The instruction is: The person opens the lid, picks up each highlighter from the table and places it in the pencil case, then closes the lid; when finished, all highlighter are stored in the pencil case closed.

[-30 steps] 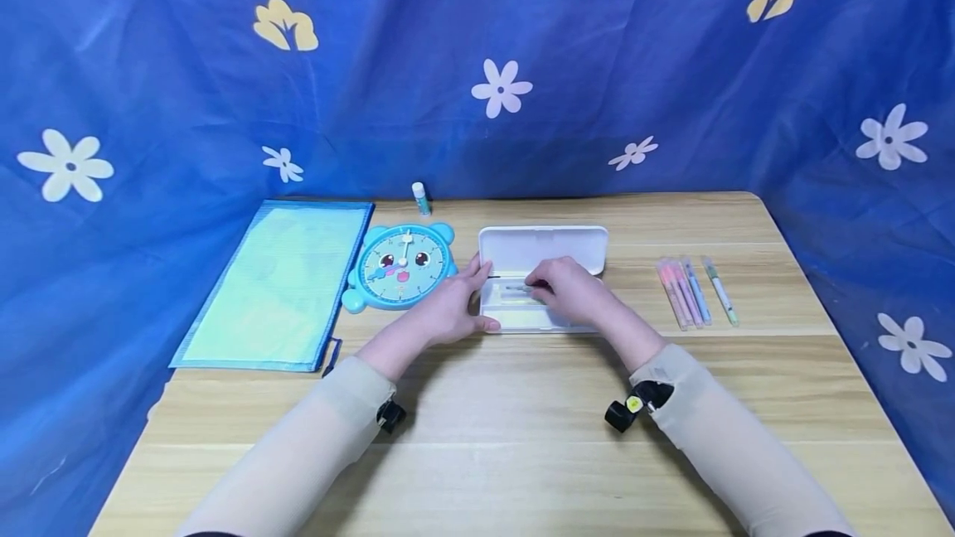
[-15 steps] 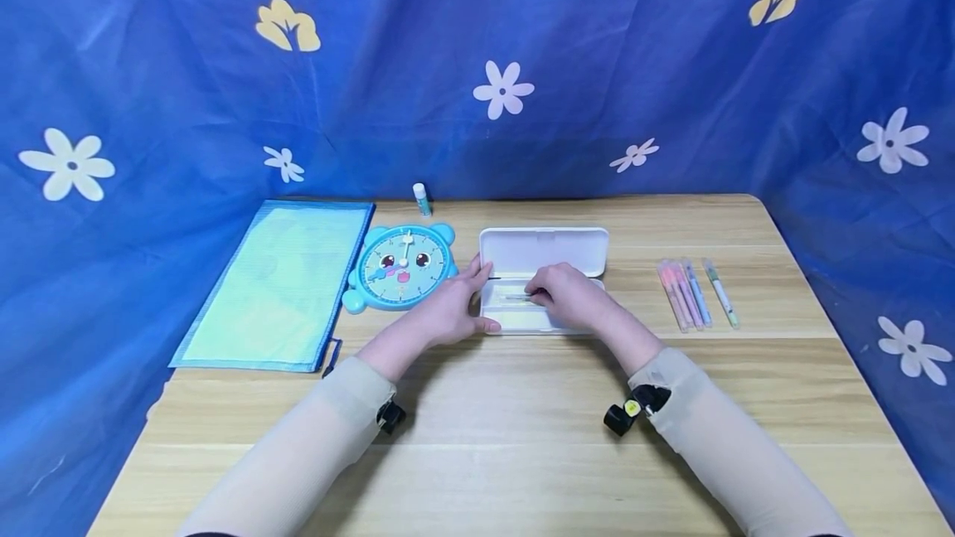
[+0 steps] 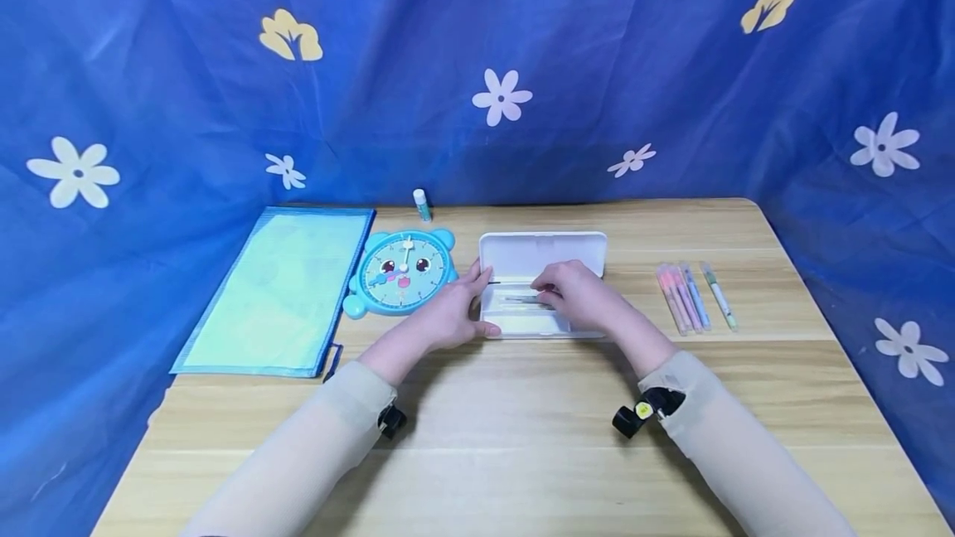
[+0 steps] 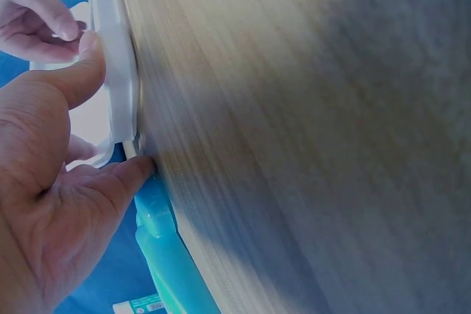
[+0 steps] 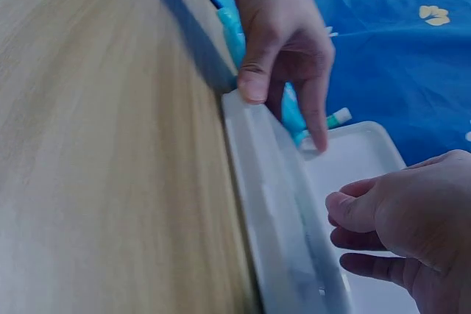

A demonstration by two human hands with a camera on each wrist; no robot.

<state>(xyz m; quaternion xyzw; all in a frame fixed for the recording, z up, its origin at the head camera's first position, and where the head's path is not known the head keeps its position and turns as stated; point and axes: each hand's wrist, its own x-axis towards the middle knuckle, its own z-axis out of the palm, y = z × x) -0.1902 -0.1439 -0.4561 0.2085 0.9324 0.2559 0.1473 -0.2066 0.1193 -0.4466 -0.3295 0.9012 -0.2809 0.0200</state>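
Observation:
A white pencil case (image 3: 543,255) lies with its lid raised on the table. My left hand (image 3: 448,313) grips its left end, thumb at the front edge and fingers behind, as the left wrist view also shows. Inside the tray lies a slim, pale pen-like stick (image 3: 521,299). My right hand (image 3: 578,295) is over the tray's right part, fingers loosely bent beside the stick's right end. In the right wrist view, nothing shows between the thumb and fingers of the right hand (image 5: 412,226). The right part of the tray is hidden under that hand.
A blue toy clock (image 3: 403,272) sits just left of the case, close to my left hand. Beyond it are a blue-edged mesh folder (image 3: 276,297) and an upright glue stick (image 3: 422,205). Several coloured markers (image 3: 682,298) lie to the right. A blue cloth (image 3: 418,65) hangs behind the table.
My right hand has shifted slightly right, and its fingertips have parted from the stick, which lies lower and shows more of its length. The left hand keeps its place on the case.

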